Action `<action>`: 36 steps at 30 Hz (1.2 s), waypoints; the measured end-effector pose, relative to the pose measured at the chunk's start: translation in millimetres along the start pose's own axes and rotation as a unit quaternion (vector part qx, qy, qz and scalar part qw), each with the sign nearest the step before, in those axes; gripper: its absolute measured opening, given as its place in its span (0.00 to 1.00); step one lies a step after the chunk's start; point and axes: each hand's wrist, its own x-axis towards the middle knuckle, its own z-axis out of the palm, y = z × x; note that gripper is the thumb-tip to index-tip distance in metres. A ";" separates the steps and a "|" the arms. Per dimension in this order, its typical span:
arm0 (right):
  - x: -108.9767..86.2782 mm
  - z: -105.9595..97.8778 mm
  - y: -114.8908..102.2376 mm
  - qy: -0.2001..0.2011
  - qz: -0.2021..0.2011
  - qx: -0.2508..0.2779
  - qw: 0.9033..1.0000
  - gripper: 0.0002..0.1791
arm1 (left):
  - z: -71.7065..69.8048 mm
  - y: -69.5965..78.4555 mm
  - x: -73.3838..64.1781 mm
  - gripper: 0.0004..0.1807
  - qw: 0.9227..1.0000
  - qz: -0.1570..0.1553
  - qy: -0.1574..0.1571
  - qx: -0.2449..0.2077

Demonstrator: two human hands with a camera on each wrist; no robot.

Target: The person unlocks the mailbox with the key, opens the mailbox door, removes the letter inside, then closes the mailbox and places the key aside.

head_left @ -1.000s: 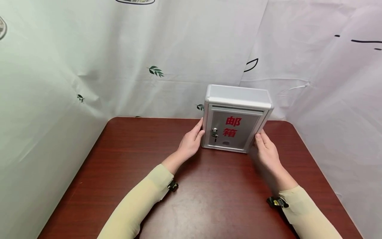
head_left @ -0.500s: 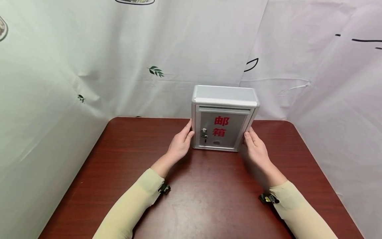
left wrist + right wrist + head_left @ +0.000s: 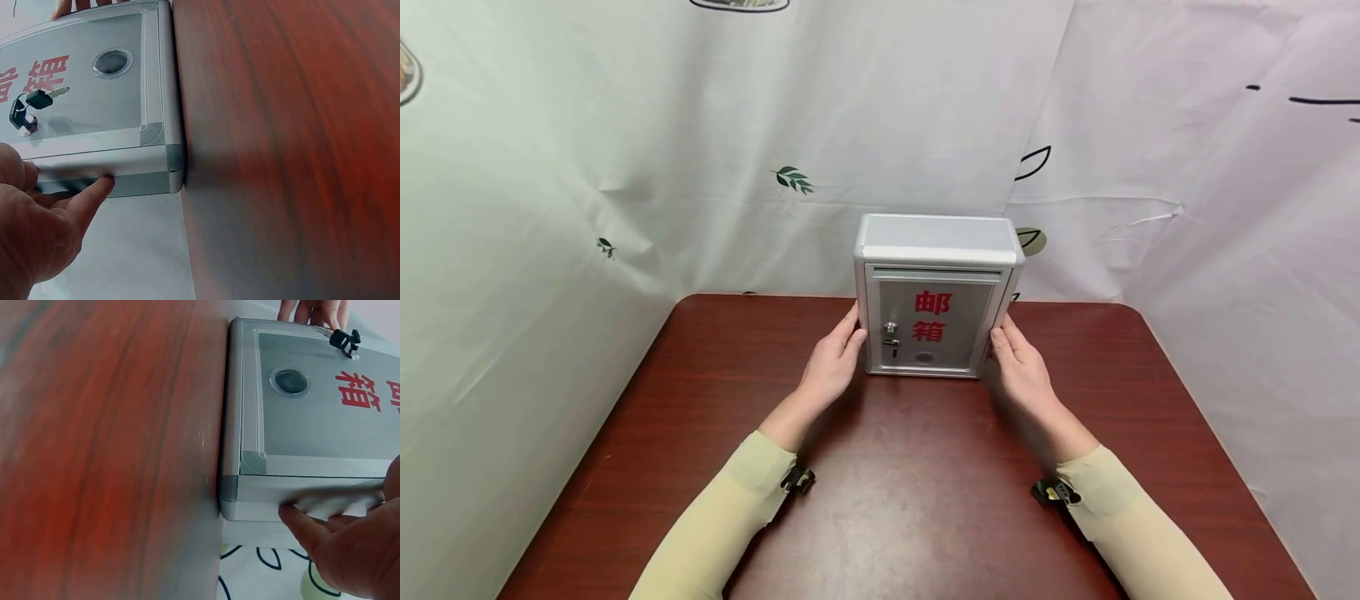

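Note:
A silver metal mailbox [image 3: 925, 242] stands upright at the back of the brown table, red characters on its front door. A slot runs across the top of the door. Keys [image 3: 40, 99] hang at the lock on its left side, and a round window [image 3: 290, 381] sits low on the door. My left hand [image 3: 827, 367] presses the mailbox's left side with fingers extended along it, thumb beside the front edge. Against the opposite side lies my right hand [image 3: 1024, 368], its fingers also extended. The mailbox is between both hands, its base right at the tabletop.
The reddish-brown table [image 3: 880, 500] has rounded back corners and extends in front of the mailbox. A white printed curtain [image 3: 737, 150] hangs close behind the mailbox and along both sides of the table.
The mailbox has moved left along the back of the table, with both hands on its sides moving along. It now faces forward a little more squarely.

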 end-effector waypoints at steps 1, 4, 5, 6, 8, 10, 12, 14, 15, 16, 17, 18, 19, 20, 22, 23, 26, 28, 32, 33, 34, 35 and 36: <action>0.3 1.4 -0.7 -0.001 0.000 -0.001 1.000 0.33 | -1.8 0.2 -1.1 0.32 1.000 -0.001 0.001 -0.001; 1.5 4.9 -1.5 -0.001 0.001 -0.003 1.000 0.33 | -6.4 -0.7 -3.1 0.32 1.000 0.000 0.000 -0.004; 1.6 5.9 -2.2 -0.001 0.001 -0.004 1.000 0.33 | -7.7 -1.0 -3.4 0.32 1.000 0.001 0.000 -0.005; 1.6 6.7 -2.6 -0.001 0.002 -0.003 1.000 0.33 | -8.8 -1.2 -3.7 0.32 1.000 0.003 0.001 -0.005; 2.4 8.7 -3.2 -0.001 0.002 -0.002 1.000 0.33 | -10.8 -2.5 -4.0 0.32 1.000 0.006 0.002 -0.005; 3.6 11.0 -3.4 -0.001 0.003 0.003 1.000 0.33 | -12.5 -3.9 -3.9 0.32 1.000 0.009 0.005 -0.005; 4.9 13.6 -3.4 0.000 0.003 0.009 1.000 0.33 | -13.3 -5.6 -3.3 0.32 1.000 0.010 0.009 -0.004; 6.1 16.1 -3.8 0.001 0.002 0.014 1.000 0.33 | -14.1 -8.3 -2.6 0.32 1.000 0.012 0.011 -0.003; 6.7 17.4 -4.2 0.001 0.002 0.015 1.000 0.33 | -14.6 -9.2 -2.3 0.31 1.000 0.013 0.012 -0.003; 7.5 18.5 -4.4 0.002 0.001 0.015 1.000 0.33 | -14.8 -10.2 -2.0 0.31 1.000 0.014 0.014 -0.003; 8.1 19.6 -5.0 0.001 -0.001 0.018 1.000 0.33 | -15.1 -11.0 -1.8 0.32 1.000 0.014 0.015 -0.004; 8.7 20.4 -5.5 0.001 -0.002 0.016 1.000 0.33 | -15.4 -11.9 -1.5 0.32 1.000 0.015 0.016 -0.004; 9.4 21.1 -5.8 0.001 -0.005 0.013 1.000 0.33 | -15.8 -12.1 -1.5 0.32 1.000 0.016 0.017 -0.004; 10.1 21.9 -6.2 0.003 -0.007 0.012 1.000 0.33 | -16.4 -12.1 -1.4 0.32 1.000 0.015 0.017 -0.006; 11.0 22.2 -6.6 0.003 -0.010 0.010 1.000 0.33 | -16.4 -12.0 -1.0 0.32 1.000 0.015 0.019 -0.006; 11.0 22.1 -6.7 0.004 -0.010 0.008 1.000 0.33 | -16.3 -11.5 -1.0 0.32 1.000 0.014 0.020 -0.006; 10.9 21.6 -6.5 0.005 -0.009 0.003 1.000 0.33 | -16.7 -11.5 -1.4 0.32 1.000 0.012 0.019 -0.005; 10.8 21.5 -6.3 0.004 -0.009 0.005 1.000 0.33 | -16.9 -11.3 -1.5 0.32 1.000 0.013 0.018 -0.006; 11.4 20.5 -4.8 -0.002 -0.017 0.010 1.000 0.33 | -17.3 -10.8 -1.7 0.32 1.000 0.015 0.017 -0.008; 11.7 19.8 -4.5 -0.005 -0.021 0.009 1.000 0.33 | -17.5 -10.7 -1.7 0.32 1.000 0.014 0.018 -0.008; 11.9 18.5 -4.4 -0.008 -0.025 0.004 1.000 0.33 | -17.5 -10.3 -1.7 0.32 1.000 0.014 0.017 -0.007; 12.4 16.9 -4.4 -0.011 -0.032 -0.004 0.999 0.33 | -17.6 -9.8 -1.7 0.32 1.000 0.014 0.015 -0.007; 12.7 15.0 -4.7 -0.012 -0.038 -0.014 0.999 0.34 | -17.7 -9.4 -1.6 0.32 1.000 0.014 0.013 -0.006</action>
